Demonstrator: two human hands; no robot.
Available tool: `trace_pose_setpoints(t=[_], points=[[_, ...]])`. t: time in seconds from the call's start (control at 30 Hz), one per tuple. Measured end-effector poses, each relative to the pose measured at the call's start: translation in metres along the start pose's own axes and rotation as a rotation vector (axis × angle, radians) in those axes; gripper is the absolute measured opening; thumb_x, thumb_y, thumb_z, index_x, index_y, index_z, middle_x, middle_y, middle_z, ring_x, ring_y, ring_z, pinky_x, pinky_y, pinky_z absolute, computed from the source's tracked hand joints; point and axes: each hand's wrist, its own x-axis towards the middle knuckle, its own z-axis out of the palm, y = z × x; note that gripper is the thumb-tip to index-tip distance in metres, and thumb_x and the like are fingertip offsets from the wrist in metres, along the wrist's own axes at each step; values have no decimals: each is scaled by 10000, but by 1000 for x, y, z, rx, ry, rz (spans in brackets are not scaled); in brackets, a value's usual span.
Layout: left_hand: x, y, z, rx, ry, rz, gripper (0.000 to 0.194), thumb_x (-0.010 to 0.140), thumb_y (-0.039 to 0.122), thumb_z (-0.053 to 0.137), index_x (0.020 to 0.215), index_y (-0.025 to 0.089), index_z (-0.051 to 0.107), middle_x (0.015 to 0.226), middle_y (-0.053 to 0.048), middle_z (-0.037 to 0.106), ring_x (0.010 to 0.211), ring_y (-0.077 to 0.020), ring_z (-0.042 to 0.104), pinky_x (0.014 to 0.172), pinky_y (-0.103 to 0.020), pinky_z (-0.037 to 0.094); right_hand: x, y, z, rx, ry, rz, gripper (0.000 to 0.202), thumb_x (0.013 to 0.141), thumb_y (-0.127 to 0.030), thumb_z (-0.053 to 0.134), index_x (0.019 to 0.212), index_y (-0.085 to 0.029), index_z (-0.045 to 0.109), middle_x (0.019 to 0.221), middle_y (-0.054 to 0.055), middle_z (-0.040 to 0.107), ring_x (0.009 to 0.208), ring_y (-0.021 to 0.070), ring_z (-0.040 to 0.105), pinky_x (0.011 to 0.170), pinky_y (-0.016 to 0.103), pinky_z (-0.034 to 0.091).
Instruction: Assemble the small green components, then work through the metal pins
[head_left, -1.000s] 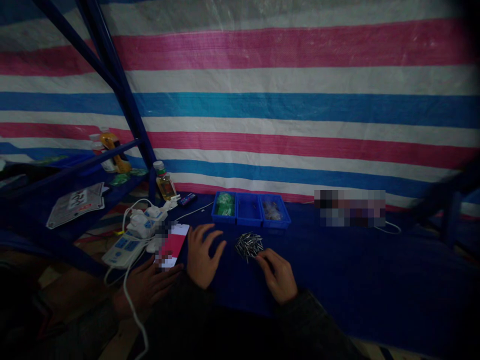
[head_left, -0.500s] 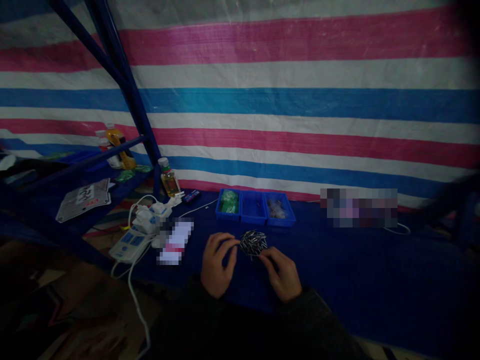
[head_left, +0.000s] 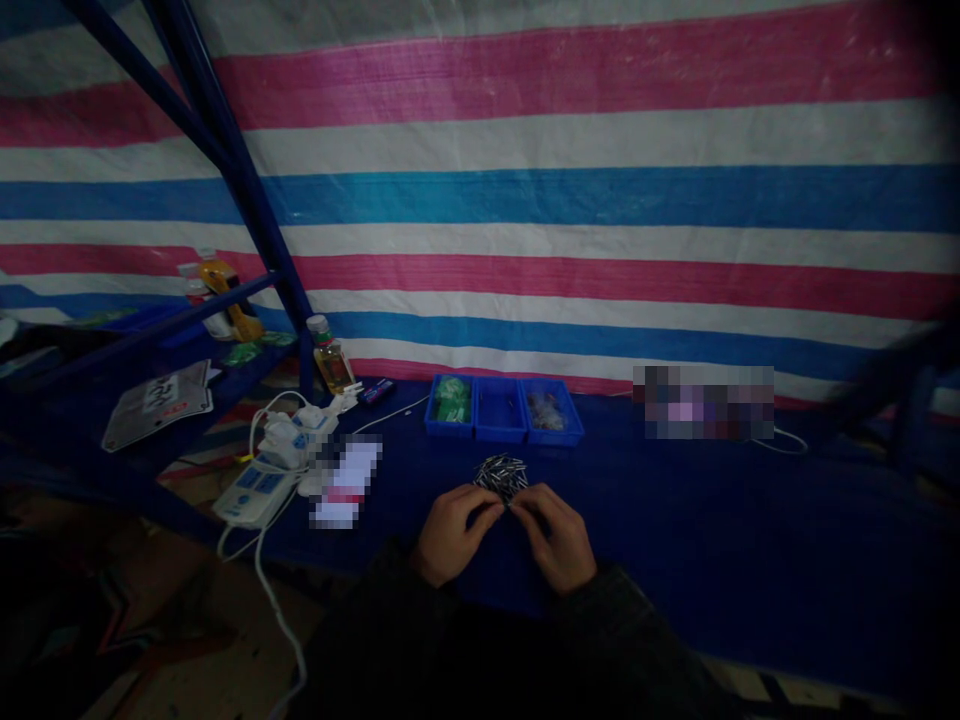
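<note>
best to pinch lightly and handle singly at the near edge of the loose pile of thin, dark and silvery metal pins (head_left: 501,474) — no pressing into the heap, no scattering over the dark blue tabletop (head_left: 712,540). left hand (head_left: 450,535) toward seven o'clock of the pile, right hand (head_left: 561,540) toward five, both with fingers curled inward, thumb and fingertips narrowed, nearly meeting at six. cannot tell of any pin between them — too small and dim. at twelve, beyond the pile, open blue plastic trays (head_left: 500,436).

Thin metal pieces (head_left: 502,474), heaped, on blue table (head_left: 697,530)
</note>
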Motion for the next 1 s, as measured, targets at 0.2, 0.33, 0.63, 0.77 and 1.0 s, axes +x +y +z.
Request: trace_pose_setpoints(t=[0.2, 0.33, 0.63, 0.77, 1.0], points=[[4, 1, 4, -24, -7, 7, 186, 995, 257, 558, 916, 190, 712, 884, -38, 727, 866, -177, 679, 838, -264, 494, -3, 2, 2, -61, -30, 4, 204, 1026, -284, 483, 954, -216, 661, 887, 65, 695, 813, 205, 683, 767, 317, 541], [4, 4, 5, -24, -2, 21, 210, 999, 260, 552, 865, 183, 693, 851, -35, 711, 834, -170, 666, 815, -259, 485, -5, 2, 1, -116, 11, 66, 256, 1017, -295, 515, 829, -206, 665, 747, 35, 676, 662, 173, 652, 673, 288, 508], [2, 3, 5, -24, 30, -16, 217, 996, 262, 552, 841, 184, 682, 807, -29, 702, 802, -171, 667, 793, -260, 484, -1, -1, 1, -31, 17, -21, 145, 986, -189, 531, 1010, -219, 672, 928, 61, 698, 838, 193, 685, 771, 300, 552], [3, 3, 4, -21, 19, -16, 193, 987, 249, 564, 857, 187, 692, 806, -26, 709, 797, -170, 671, 779, -257, 482, -1, 2, 2, -67, 12, 10, 164, 995, -188, 508, 921, -218, 651, 887, 55, 688, 809, 194, 676, 770, 310, 542], [0, 2, 5, -41, 37, -24, 208, 990, 268, 567, 847, 189, 696, 793, -23, 704, 791, -165, 671, 784, -256, 480, -3, -1, 0, -46, 24, 33, 122, 1003, -240, 516, 963, -221, 630, 855, 47, 677, 780, 194, 665, 727, 304, 524]])
